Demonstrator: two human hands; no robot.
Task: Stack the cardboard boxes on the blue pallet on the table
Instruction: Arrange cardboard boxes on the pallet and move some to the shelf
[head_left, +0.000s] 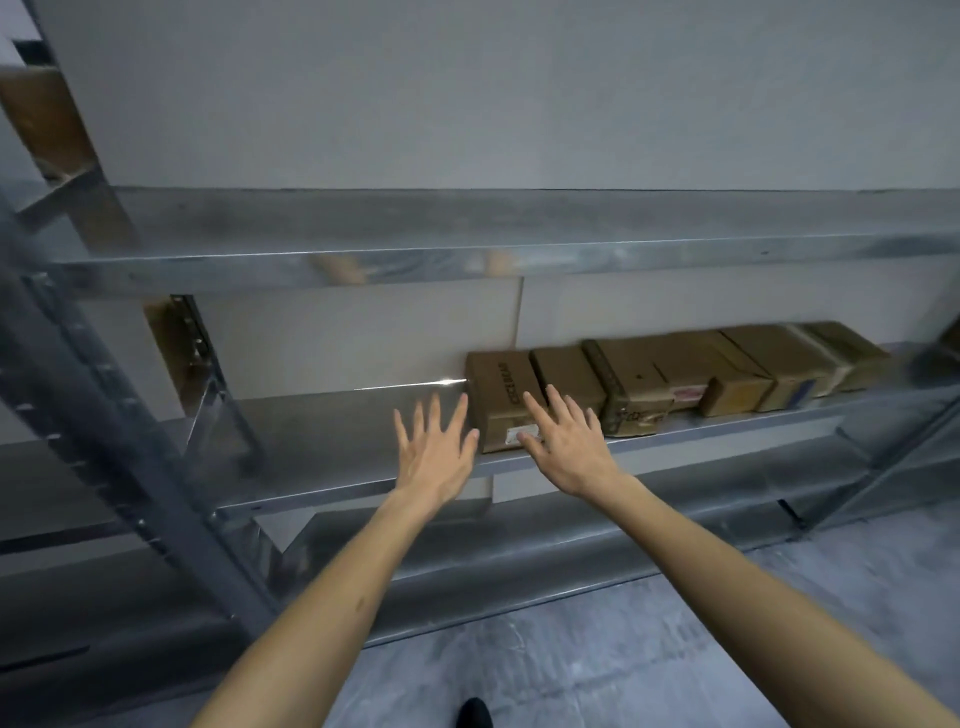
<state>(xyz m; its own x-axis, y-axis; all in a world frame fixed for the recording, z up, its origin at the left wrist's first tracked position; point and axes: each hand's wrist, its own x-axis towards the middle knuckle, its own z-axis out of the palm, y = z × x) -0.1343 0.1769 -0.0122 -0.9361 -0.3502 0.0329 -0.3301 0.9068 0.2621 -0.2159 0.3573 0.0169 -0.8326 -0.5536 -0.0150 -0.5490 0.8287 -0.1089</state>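
At the bottom edge the toe of a dark shoe stands on a grey concrete floor. Two bare forearms reach forward from there toward a galvanised steel rack.

The left hand is open, with its fingers straight and spread. It hangs over the front lip of the rack's middle shelf, just beside the left side of the nearest brown cardboard box. Whether its fingertips touch that side cannot be told. The right hand is open as well, with its fingers splayed, and it lies in front of the same box's front right part. Its thumb crosses the right end of a small white label low on the box. The view is blurred, so contact cannot be told here either. Neither hand holds anything.

The nearest box bears black print and forms the left end of a row of brown cardboard boxes. The row stands side by side on the middle shelf, close against one another, and runs off to the right.

Above the row a steel beam of the upper shelf crosses the view and shows faint reflections of the hands. Behind it rises a pale grey wall. At the far upper left a brown cardboard piece sits behind the rack's slanted post.
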